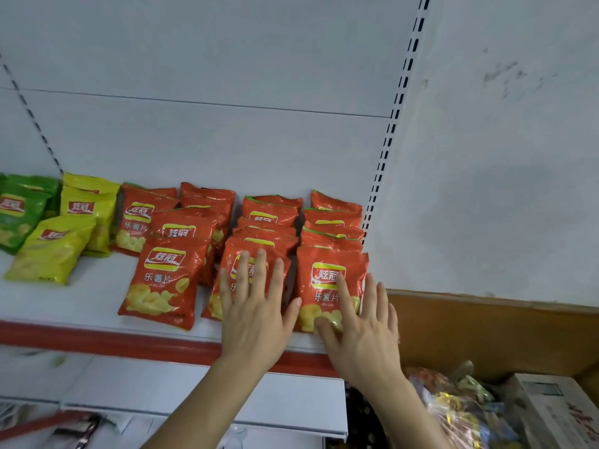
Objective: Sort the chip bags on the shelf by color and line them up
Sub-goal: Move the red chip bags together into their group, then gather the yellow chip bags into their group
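Head view, 1 frame. I see the white shelf with a red front strip carrying the chip bags in colour groups. Red bags fill the right part, standing in roughly 4 overlapping columns that run back toward the rear panel. The front red bag of the rightmost column sits just beside the slotted upright. The left hand lies flat, fingers straight and spread, on the front red bag of the next column; it grips nothing. The right hand is likewise spread flat, fingers and thumb resting on the rightmost front bag, holding nothing. A further front red bag stands to the left, apart from both hands. Yellow bags come next, 1 lying tilted forward. Green bags are at the far left edge. Lower right: a cardboard box and loose packets.
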Available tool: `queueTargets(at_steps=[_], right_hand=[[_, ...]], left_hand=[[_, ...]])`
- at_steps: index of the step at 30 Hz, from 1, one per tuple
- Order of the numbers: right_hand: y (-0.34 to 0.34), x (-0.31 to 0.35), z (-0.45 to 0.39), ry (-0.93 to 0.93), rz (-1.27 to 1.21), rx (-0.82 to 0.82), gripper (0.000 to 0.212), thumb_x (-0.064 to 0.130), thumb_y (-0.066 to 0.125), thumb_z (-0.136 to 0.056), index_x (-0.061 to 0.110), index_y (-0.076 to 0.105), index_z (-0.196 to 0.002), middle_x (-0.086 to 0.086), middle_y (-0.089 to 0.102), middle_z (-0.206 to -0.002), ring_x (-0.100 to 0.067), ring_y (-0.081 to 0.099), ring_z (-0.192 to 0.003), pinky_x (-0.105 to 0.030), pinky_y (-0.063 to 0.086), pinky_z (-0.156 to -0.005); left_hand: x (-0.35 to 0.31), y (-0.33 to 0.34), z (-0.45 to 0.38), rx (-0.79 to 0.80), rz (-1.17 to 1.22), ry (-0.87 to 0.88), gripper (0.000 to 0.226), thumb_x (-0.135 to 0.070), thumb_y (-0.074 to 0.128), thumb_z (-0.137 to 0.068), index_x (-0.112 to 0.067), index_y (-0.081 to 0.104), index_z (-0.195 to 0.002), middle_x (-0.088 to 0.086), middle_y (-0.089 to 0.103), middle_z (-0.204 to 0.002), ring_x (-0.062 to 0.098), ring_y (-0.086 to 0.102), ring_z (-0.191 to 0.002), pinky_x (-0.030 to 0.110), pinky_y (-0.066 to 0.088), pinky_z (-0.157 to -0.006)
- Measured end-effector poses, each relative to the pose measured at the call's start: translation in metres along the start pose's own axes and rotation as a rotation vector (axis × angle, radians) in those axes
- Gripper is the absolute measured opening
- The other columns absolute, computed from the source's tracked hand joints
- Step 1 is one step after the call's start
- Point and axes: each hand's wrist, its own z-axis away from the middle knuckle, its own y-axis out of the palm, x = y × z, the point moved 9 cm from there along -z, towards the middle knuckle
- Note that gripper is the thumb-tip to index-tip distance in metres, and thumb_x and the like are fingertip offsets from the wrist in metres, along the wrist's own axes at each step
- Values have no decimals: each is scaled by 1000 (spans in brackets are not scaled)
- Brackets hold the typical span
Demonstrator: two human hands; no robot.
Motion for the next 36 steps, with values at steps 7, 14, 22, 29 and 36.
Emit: queueTargets(at_steps=[7,14,22,29,36], right_hand=[[-19,6,4,-26,-41,-61,93,86,31,-95,43,-7,-167,-15,-10,-177,-40,0,-163,-60,21,-128],[-46,68,8,-159,28,-172,80,73,36,-102,28,26,-167,-10,6,-177,-33,-3,-164,-59,22,-129],[-23,211,39,-263,40,-176,73,71,35,-105,30,31,-165,-8,15,-177,-32,-1,-164,-58,20,-129],[14,324,63,-331,-16,-146,67,63,45,-104,23,47,-157,-14,29,-171,-37,10,-163,-61,27,-126],[34,412,33,-396,-60,-195,69,62,47,-104,17,49,-156,-19,37,-167,-40,20,-161,-60,29,-125]], left_hand=[[10,-6,6,3,-13,-7,76,-65,34,-103,-18,36,-162,15,26,-172,38,10,-161,68,15,-124],[58,-35,21,-69,32,-38,75,-66,31,-103,-21,32,-164,13,25,-172,37,10,-161,67,17,-125],[191,-69,70,-121,8,-95,75,-62,36,-102,-18,37,-163,16,29,-170,40,16,-160,69,15,-124],[308,-77,117,-100,-34,-182,74,-60,42,-101,-15,43,-160,18,33,-168,42,22,-158,69,17,-123],[390,-75,117,-134,-33,-250,73,-59,44,-100,-14,45,-158,19,34,-167,42,22,-158,69,18,-123]])
